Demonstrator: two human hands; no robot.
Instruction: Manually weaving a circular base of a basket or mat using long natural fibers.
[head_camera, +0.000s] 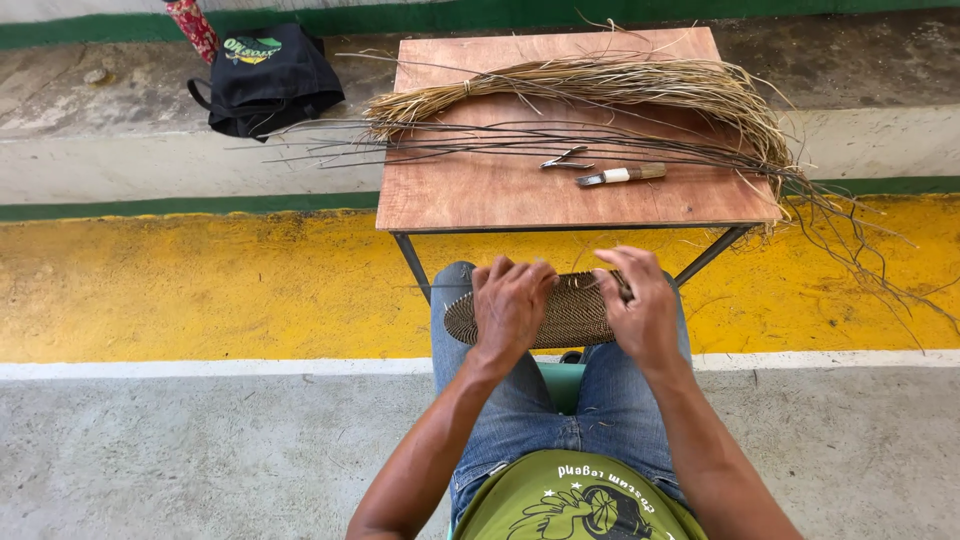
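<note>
While the person is sitting with knees toward the wooden table (480, 195), a flat woven disc (570, 312) is lying across their lap. Their left hand (510, 305) is pressing down on its left part, fingers curled over it. Their right hand (640, 305) is gripping its right edge, fingers bent closed. Farther off, on the table, are lying a bundle of straw (600, 85), pliers (565, 160) and a knife (620, 175).

On the wooden table (470, 190): one straw bundle (600, 85), one pair of pliers (566, 160), one knife (620, 175); before it, one woven disc (572, 310) (under two hands)
</note>
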